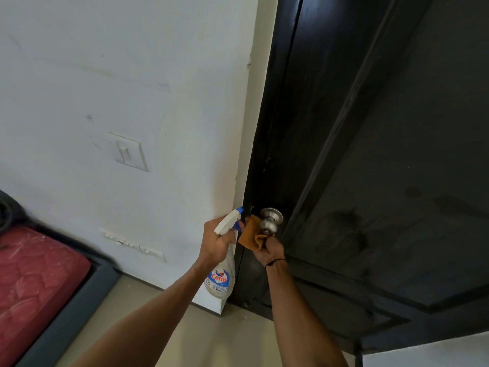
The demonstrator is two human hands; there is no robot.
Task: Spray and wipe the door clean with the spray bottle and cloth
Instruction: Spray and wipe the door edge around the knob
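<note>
A black panelled door point(370, 154) fills the right half of the view, with darker wet-looking patches point(344, 229) on its lower panel. A round metal knob point(270, 221) juts from its left edge. My left hand point(215, 242) grips the neck of a clear spray bottle point(221, 276) with a white and blue trigger head, its nozzle aimed toward the knob. My right hand point(272, 250) holds a folded orange-brown cloth point(251, 234) just under and left of the knob, touching it.
A white wall point(132, 88) with a light switch point(128, 152) and a lower socket strip point(135, 246) stands left of the door frame. A red mattress point(31, 282) in a grey frame lies at the lower left. Beige floor point(211, 337) lies below.
</note>
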